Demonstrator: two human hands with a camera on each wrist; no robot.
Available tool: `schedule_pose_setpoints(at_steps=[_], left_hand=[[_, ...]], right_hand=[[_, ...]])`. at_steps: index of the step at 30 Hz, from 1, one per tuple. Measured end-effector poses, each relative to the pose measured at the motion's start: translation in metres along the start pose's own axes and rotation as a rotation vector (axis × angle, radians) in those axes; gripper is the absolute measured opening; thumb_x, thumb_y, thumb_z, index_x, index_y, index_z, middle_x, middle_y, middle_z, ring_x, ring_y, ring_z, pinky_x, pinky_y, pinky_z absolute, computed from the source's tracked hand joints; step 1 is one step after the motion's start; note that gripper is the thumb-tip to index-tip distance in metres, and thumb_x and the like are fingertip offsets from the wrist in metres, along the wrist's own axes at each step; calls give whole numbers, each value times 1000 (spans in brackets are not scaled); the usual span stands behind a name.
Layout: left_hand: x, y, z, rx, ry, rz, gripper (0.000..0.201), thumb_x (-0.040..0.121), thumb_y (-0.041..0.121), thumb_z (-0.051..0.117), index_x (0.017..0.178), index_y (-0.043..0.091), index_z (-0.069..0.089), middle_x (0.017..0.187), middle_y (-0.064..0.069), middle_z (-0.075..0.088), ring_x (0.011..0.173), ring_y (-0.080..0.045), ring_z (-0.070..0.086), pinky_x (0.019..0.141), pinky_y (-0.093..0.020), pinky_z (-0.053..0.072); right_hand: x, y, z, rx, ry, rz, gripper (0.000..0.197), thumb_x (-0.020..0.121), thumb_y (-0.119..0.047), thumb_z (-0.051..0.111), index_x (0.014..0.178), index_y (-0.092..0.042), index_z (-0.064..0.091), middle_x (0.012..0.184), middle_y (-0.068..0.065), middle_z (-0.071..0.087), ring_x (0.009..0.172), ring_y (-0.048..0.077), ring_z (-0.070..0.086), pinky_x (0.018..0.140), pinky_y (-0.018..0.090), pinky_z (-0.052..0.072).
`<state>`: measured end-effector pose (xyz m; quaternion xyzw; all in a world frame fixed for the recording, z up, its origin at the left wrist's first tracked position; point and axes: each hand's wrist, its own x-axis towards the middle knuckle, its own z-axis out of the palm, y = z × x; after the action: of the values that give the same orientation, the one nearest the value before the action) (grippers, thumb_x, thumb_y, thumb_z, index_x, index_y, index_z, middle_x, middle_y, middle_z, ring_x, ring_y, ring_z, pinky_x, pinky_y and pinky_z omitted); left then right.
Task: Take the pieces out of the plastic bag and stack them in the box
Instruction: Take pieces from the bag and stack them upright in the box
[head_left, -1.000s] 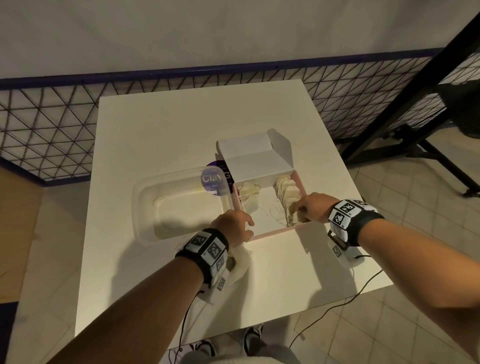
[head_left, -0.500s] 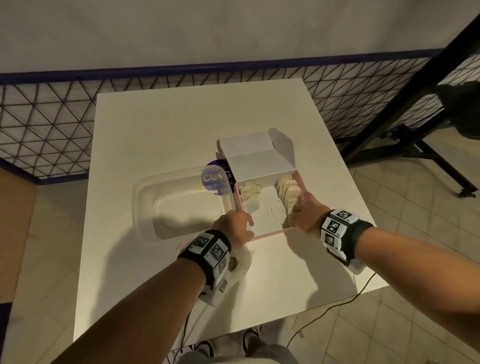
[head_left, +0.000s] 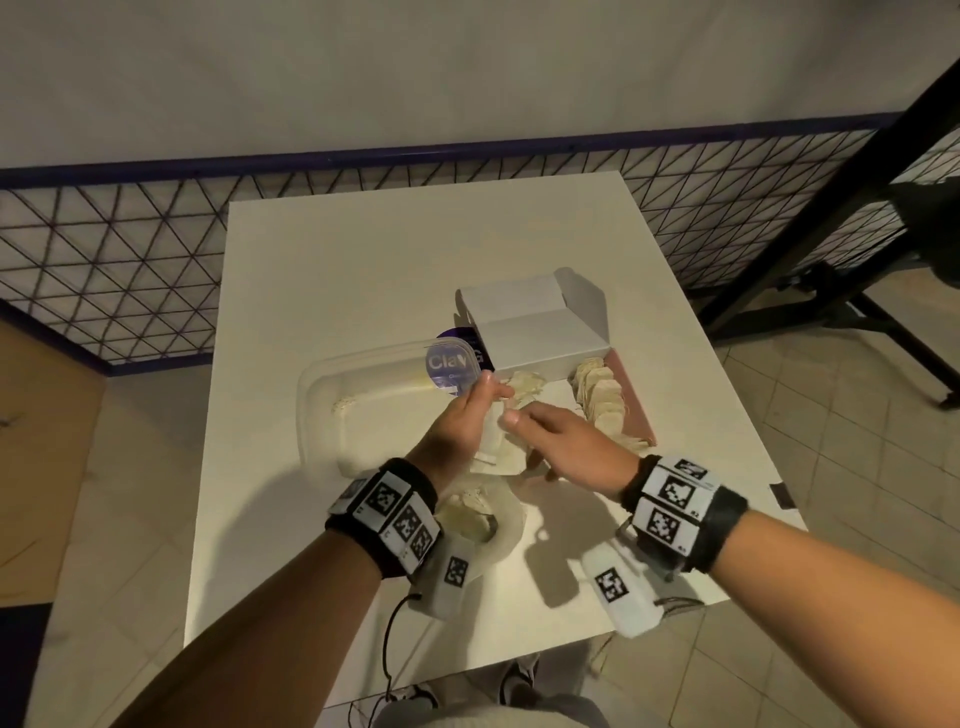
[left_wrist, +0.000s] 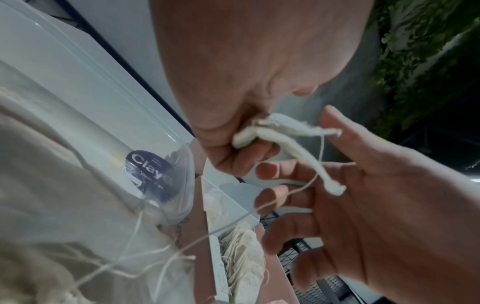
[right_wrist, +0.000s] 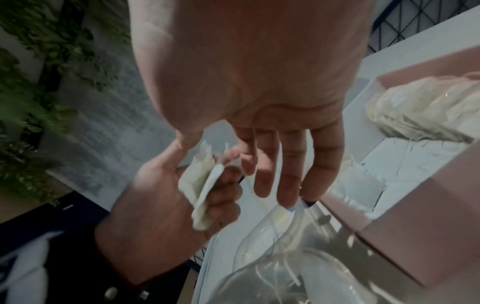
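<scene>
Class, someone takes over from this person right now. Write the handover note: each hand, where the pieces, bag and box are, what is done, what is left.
Left hand: its grip pinches a few pale pieces, strings trailing, above the box.
Right hand: fingers straight and spread, thumb at those pieces; it holds nothing.
Box: pink, lid flipped back, on the table; one row of pieces stands along its right wall, a loose clump at the back left.
Plastic bag: under the left wrist, pieces still inside.
Done: one row stacked.
Left: place the held pieces, empty the bag.
</scene>
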<state>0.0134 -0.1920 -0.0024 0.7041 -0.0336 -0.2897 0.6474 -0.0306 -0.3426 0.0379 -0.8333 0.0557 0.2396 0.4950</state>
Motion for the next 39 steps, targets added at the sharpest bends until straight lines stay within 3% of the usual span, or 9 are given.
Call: schedule_pose_setpoints(at_steps=[4, 10, 12, 16, 20, 24, 27, 31, 39], left_hand=[[-8, 8, -1, -127, 11, -73, 66, 78, 80, 26, 103, 33, 65, 132, -9, 57, 125, -24, 52, 110, -46, 35], [-24, 8, -12, -169, -19, -48, 15, 98, 22, 49, 104, 25, 62, 109, -11, 64, 95, -21, 63, 94, -43, 47], [-27, 3, -17, -66, 1, 20, 20, 92, 7, 58, 101, 24, 62, 103, -8, 64, 85, -17, 65, 85, -35, 52], [-30, -3, -21, 49, -12, 77, 27, 84, 1, 67, 94, 26, 64, 96, -5, 60, 77, -20, 62, 77, -32, 52], [-25, -5, -19, 124, -8, 31, 27, 85, 11, 68, 97, 34, 59, 89, 0, 57, 74, -23, 62, 71, -39, 53], [-13, -10, -10, 195, -11, -88, 15, 90, 15, 58, 99, 27, 58, 92, -1, 55, 66, -17, 56, 54, -28, 43], [-3, -12, 2, 388, -111, -90, 19, 92, 18, 54, 109, 22, 62, 102, -4, 58, 79, -22, 60, 63, -24, 43], [10, -18, 7, 559, -130, -85, 26, 94, 15, 52, 117, 16, 63, 123, -6, 61, 110, -24, 59, 81, -18, 40], [26, -34, 12, 713, -173, -104, 31, 92, 18, 50, 122, 16, 59, 124, -6, 61, 113, -22, 55, 88, -21, 38]], right_hand=[[4, -5, 24, 221, 74, 15, 13, 88, -42, 58, 89, -29, 56, 76, -5, 63, 67, 20, 66, 57, 29, 52], [1, 4, 31, 514, 151, 26, 9, 87, -13, 65, 95, -11, 62, 75, 10, 64, 56, 19, 55, 53, 29, 48], [-1, 5, 28, 556, 140, 16, 12, 86, -12, 66, 97, -9, 62, 79, 11, 65, 57, 17, 57, 54, 27, 48], [-7, 9, 14, 311, 125, -29, 10, 84, -10, 68, 79, -17, 62, 66, -8, 62, 56, 7, 57, 56, 26, 52], [0, 9, -26, -176, 184, -85, 20, 84, -15, 69, 68, -19, 57, 66, -8, 57, 61, 4, 52, 64, 25, 41], [32, 7, -66, -708, 205, -49, 10, 86, -18, 64, 82, -10, 61, 83, 10, 65, 86, 27, 60, 70, 27, 38], [59, 16, -57, -917, 39, 45, 11, 85, -19, 59, 94, -17, 66, 103, 8, 68, 104, 27, 59, 85, 33, 41], [93, 36, -30, -954, -124, 89, 31, 86, -11, 55, 116, -15, 65, 115, 12, 66, 104, 29, 61, 91, 35, 48], [111, 59, -21, -893, -96, 49, 37, 86, -10, 56, 122, -15, 59, 120, 15, 62, 107, 31, 59, 87, 28, 43]])
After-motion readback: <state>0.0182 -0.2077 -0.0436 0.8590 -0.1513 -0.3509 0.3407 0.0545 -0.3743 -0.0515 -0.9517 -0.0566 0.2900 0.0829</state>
